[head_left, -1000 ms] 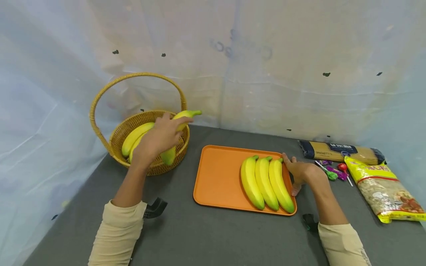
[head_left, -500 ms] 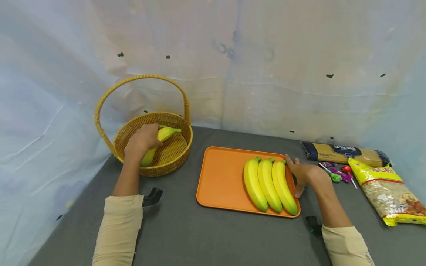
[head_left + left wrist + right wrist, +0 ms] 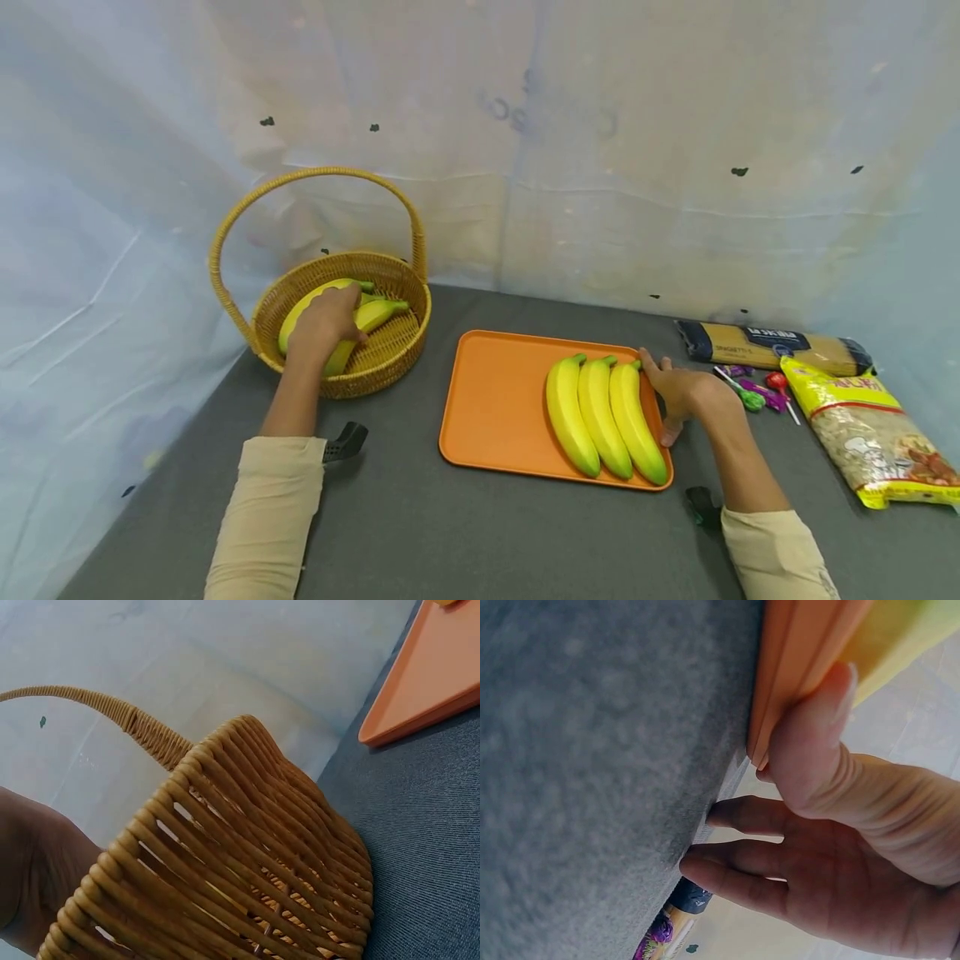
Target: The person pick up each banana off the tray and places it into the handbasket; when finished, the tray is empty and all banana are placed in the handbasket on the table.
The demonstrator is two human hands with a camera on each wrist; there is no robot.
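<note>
Inside the wicker basket (image 3: 375, 385), my left hand (image 3: 324, 321) holds a yellow banana (image 3: 377, 315), its green stem end pointing right. More bananas (image 3: 300, 315) lie beside it at the basket's left, partly covered by the hand. In the left wrist view the basket's woven side (image 3: 247, 825) hides the fingers. My right hand (image 3: 678, 392) rests against the right edge of an orange tray (image 3: 491, 400). In the right wrist view its thumb (image 3: 810, 750) presses on the tray's side, the other fingers extended. Three bananas (image 3: 596, 417) lie side by side on the tray's right half.
The basket's tall handle (image 3: 322, 172) arches over the left hand. Right of the tray lie a spaghetti pack (image 3: 780, 346), lollipops and purple-wrapped sweets (image 3: 765, 393), and a yellow-edged bag (image 3: 877, 433). A pale sheet hangs behind the grey table (image 3: 480, 542).
My left hand has carried the banana from above the basket's right side down and left into it, beside the other bananas. The right hand has stayed at the tray's edge.
</note>
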